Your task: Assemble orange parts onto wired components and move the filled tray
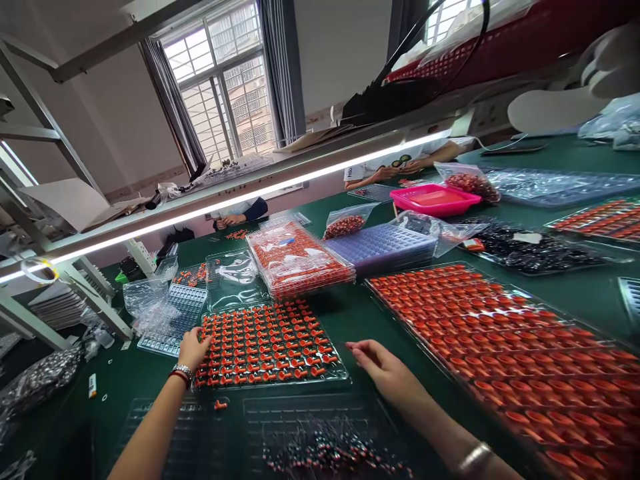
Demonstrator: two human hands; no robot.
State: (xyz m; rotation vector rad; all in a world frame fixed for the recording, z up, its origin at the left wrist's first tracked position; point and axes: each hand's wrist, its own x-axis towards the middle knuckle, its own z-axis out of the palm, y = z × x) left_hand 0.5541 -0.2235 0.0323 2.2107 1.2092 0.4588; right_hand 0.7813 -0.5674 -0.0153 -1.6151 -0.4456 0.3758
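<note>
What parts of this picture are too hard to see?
- Head view: the left hand fingertips lie on the tray of orange parts; grip unclear.
- Dark pieces near the bottom edge are blurred.
- Co-workers' hands are far; the shelf light bar hides their bodies.

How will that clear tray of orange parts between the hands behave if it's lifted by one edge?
The tray looks like thin clear plastic, so it would likely flex. The orange parts seem to sit loose in their pockets, so tilting may spill them; one loose part already lies beside it.
</note>
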